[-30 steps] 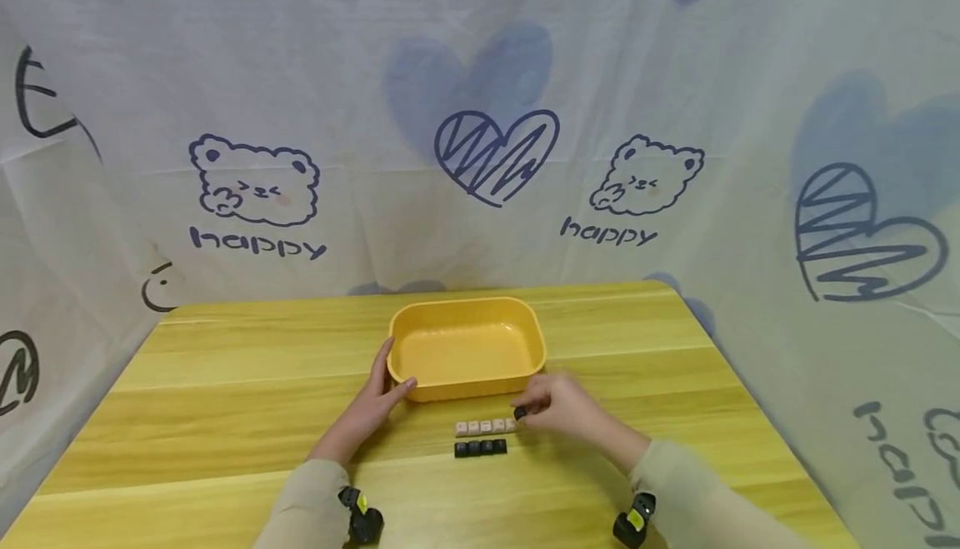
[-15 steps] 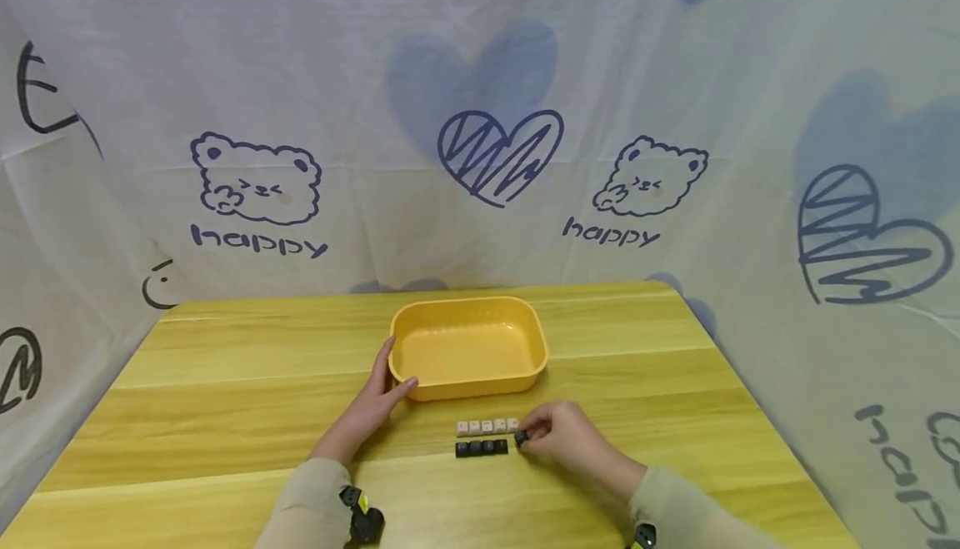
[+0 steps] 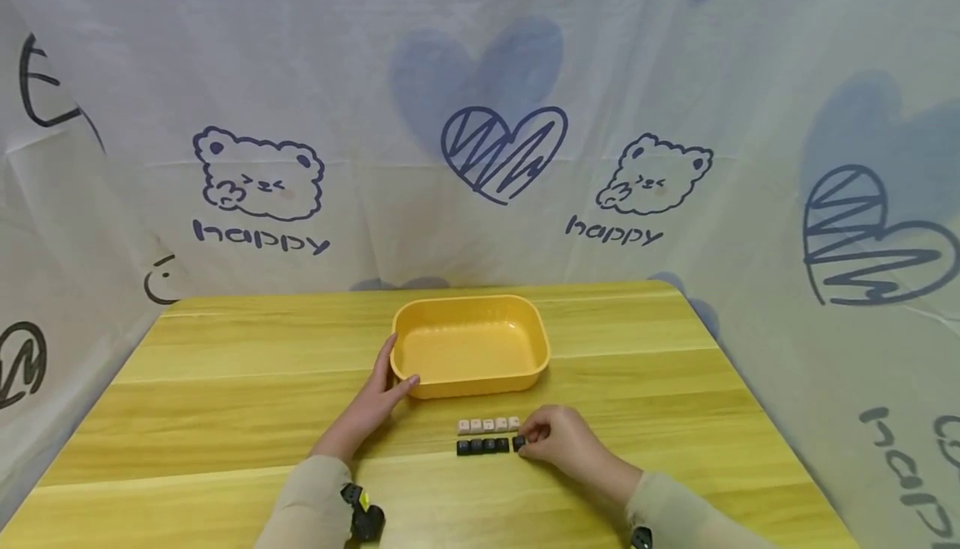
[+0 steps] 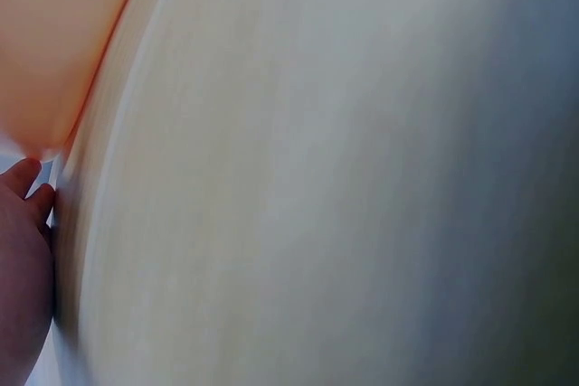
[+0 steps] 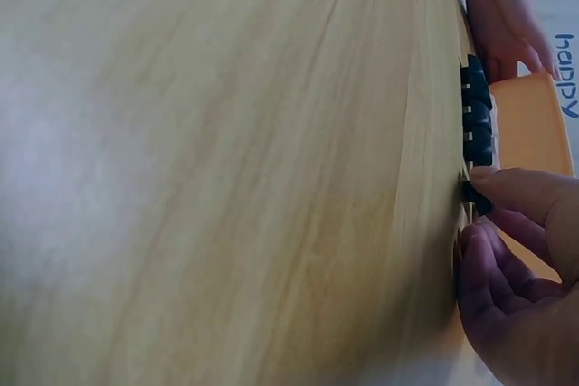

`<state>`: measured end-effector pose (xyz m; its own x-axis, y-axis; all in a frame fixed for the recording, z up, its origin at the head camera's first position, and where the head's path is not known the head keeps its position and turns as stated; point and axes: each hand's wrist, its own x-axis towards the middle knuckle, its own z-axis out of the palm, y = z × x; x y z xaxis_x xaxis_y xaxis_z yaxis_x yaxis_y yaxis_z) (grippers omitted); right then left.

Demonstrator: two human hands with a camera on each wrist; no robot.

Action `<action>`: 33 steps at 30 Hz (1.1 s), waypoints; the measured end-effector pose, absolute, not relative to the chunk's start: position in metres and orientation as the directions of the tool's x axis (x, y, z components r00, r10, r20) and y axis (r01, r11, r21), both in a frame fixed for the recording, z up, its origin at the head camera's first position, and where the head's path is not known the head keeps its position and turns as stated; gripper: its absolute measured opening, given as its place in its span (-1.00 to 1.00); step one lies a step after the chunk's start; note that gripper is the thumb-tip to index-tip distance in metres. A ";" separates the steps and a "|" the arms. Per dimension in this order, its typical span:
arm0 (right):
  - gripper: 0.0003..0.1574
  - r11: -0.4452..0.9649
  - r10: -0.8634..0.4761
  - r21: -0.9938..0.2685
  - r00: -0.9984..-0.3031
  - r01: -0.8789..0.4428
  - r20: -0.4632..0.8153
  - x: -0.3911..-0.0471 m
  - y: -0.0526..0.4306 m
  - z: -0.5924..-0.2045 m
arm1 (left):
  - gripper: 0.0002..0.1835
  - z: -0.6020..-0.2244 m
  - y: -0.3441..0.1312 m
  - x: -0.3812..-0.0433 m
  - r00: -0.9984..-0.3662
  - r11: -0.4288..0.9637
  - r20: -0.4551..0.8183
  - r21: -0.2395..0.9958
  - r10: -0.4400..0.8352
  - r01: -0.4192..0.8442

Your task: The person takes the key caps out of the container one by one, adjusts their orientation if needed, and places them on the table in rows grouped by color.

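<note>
In the head view, a row of several white keycaps [image 3: 489,426] lies on the table in front of a yellow plastic basket [image 3: 471,387]. Nearer the person runs a row of several black keycaps [image 3: 483,446]. My right hand [image 3: 566,439] pinches one black keycap [image 5: 476,196] between thumb and finger, at the right end of the black row, a small gap away from it. That keycap appears to sit on the table. My left hand [image 3: 373,403] touches the basket's near left corner, fingers extended along its left side and thumb at the front rim.
The wood-grain table [image 3: 247,416] reaches back to a white cloth [image 3: 360,157] printed with hearts and bears. Cloth also hangs at both sides. Wrist-worn cameras [image 3: 365,516] are strapped over the sleeves.
My right hand has carried the black keycap from beside the white row toward the person, down to the right end of the black row. My left hand stays at the basket.
</note>
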<state>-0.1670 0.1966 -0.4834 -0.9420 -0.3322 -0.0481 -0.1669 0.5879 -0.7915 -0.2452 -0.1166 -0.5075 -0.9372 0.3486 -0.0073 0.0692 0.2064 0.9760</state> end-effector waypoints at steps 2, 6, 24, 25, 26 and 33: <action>-0.82 0.588 -0.335 -0.792 -0.941 -0.168 -0.049 -0.167 0.197 -0.484 | -0.07 -0.506 -0.116 -0.244 -0.936 0.204 -0.008 0.977 0.351 0.068; -0.82 0.587 -0.337 -0.793 -0.940 -0.163 -0.056 -0.167 0.197 -0.485 | -0.07 -0.505 -0.115 -0.243 -0.935 0.200 -0.008 0.977 0.356 0.068; -0.74 0.584 -0.365 -0.784 -0.931 -0.212 -0.021 -0.176 0.195 -0.471 | -0.03 -0.508 -0.126 -0.243 -0.949 0.234 -0.013 0.970 0.315 0.064; -0.75 0.594 -0.359 -0.772 -0.933 -0.226 -0.004 -0.177 0.196 -0.468 | -0.02 -0.508 -0.126 -0.243 -0.951 0.244 -0.013 0.967 0.309 0.066; -0.76 0.606 -0.350 -0.760 -0.937 -0.235 0.011 -0.178 0.198 -0.464 | -0.01 -0.508 -0.127 -0.243 -0.954 0.256 -0.018 0.965 0.300 0.062; -0.77 0.702 -0.288 -0.647 -0.949 -0.300 0.127 -0.190 0.217 -0.438 | -0.02 -0.496 -0.128 -0.246 -0.957 0.421 -0.009 0.899 0.290 0.119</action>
<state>-0.1904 0.2173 -0.4377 -0.9491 -0.2883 0.1270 -0.2996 0.7015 -0.6466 -0.2461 -0.1282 -0.4958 -0.9571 0.2896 -0.0092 0.1187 0.4208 0.8993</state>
